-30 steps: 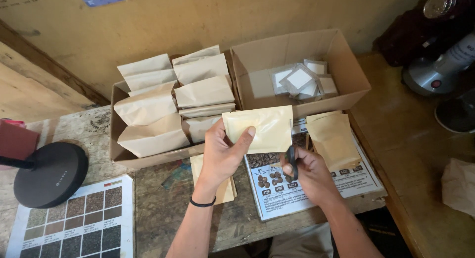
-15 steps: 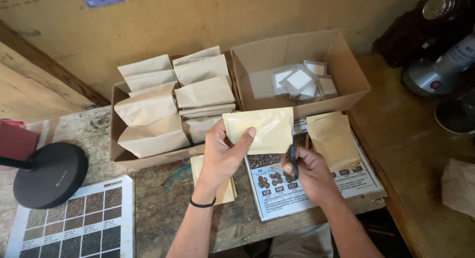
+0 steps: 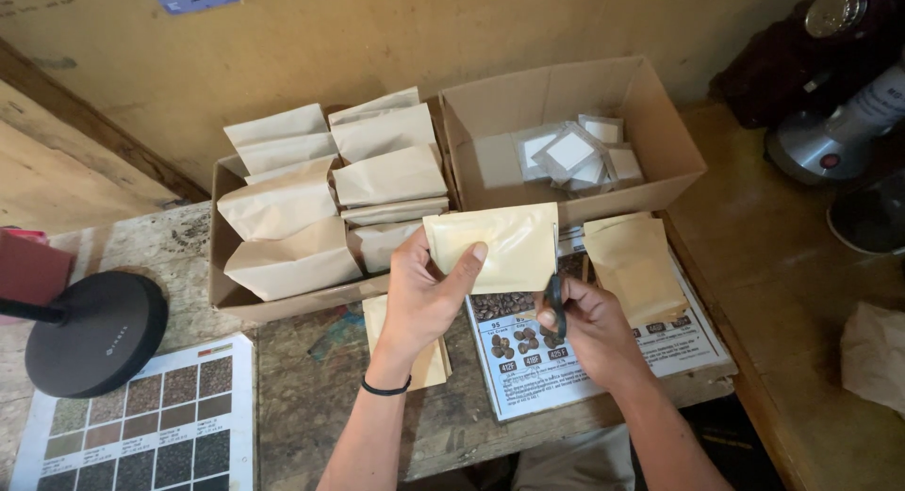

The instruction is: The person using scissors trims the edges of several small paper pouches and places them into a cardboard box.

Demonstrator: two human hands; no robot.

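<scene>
My left hand (image 3: 426,298) grips a flat tan paper pouch (image 3: 495,248) by its left edge and holds it up over the table. At the pouch's lower right edge, my right hand (image 3: 589,326) is closed around a pair of black scissors (image 3: 556,302). A second tan pouch (image 3: 633,265) lies on a printed sheet (image 3: 584,354) showing coffee beans, just right of my hands. Another pouch (image 3: 429,359) lies partly under my left wrist.
A cardboard box (image 3: 226,293) packed with several tan pouches stands behind my left hand. Beside it is a box (image 3: 665,138) holding small white packets. A black round lamp base (image 3: 94,331) and a colour-swatch chart (image 3: 141,425) lie at left. Grinders stand at right.
</scene>
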